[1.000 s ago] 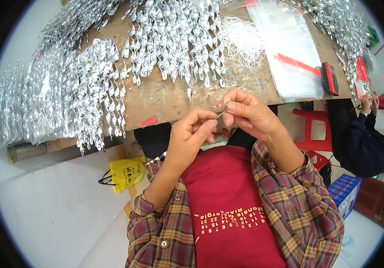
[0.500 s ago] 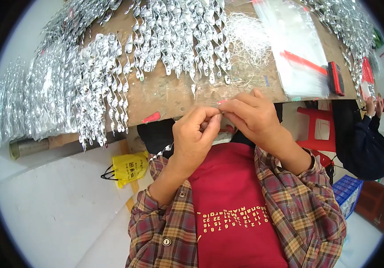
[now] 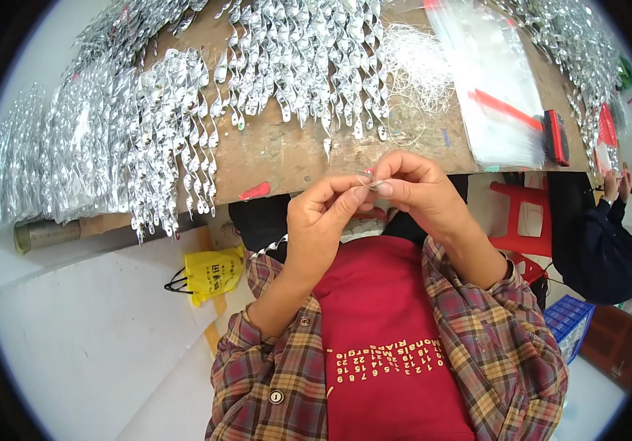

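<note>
My left hand (image 3: 318, 220) and my right hand (image 3: 430, 198) meet fingertip to fingertip just off the table's front edge. Both are closed in a pinch on a thin pale string (image 3: 373, 184), which shows as a small loop between the thumbs. Whatever else the fingers cover is hidden. A silver twisted strip (image 3: 268, 248) peeks out beside my left wrist, and I cannot tell whether it reaches into my left hand. Beyond the hands, many silver twisted strips (image 3: 297, 66) lie in rows on the wooden table (image 3: 279, 158).
A tangle of white string (image 3: 419, 70) lies beside clear plastic bags (image 3: 488, 95) with a red strip across them. A red-and-black device (image 3: 555, 137) stands at their right. A yellow bag (image 3: 214, 273) hangs at lower left. Another person (image 3: 595, 250) works at far right, near a red stool (image 3: 518, 217).
My right hand has turned so that its thumb now shows at the pinch, and a string loop has come into view between the fingertips. The view has shifted slightly.
</note>
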